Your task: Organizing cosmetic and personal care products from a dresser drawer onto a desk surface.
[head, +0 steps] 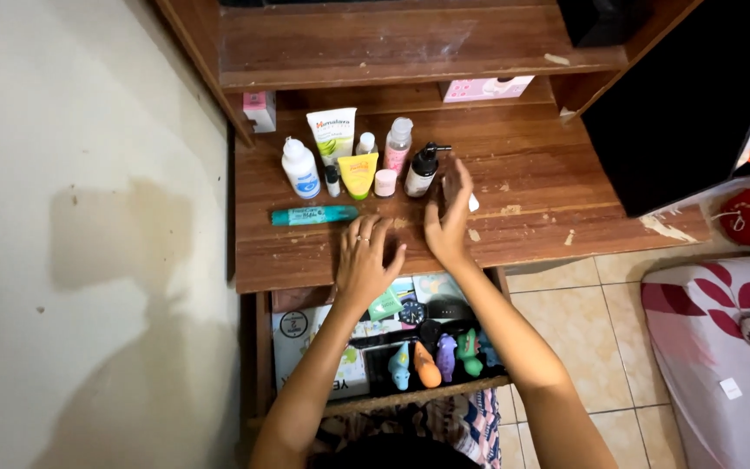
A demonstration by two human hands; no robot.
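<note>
My left hand point(366, 260) lies flat on the front of the wooden desk point(549, 191), fingers apart, a ring on one finger, holding nothing. It rests just below a teal tube point(314, 214) that lies on its side. My right hand point(449, 217) stands on edge beside it, fingers stretched up next to a black pump bottle point(423, 169). A small white thing point(473, 205) peeks out at its right side; whether the hand grips it is hidden. Left of the pump bottle stand a pink jar point(385, 182), a yellow tube point(358, 174) and a white bottle point(301, 169).
A white-green tube point(332, 135) and a clear bottle point(398, 143) stand behind them. A pink box point(486, 87) sits on the shelf. Below the desk an open drawer point(305, 339) holds colourful figures point(436, 356). A black panel point(687, 113) and a flowered cushion point(722, 347) are at right.
</note>
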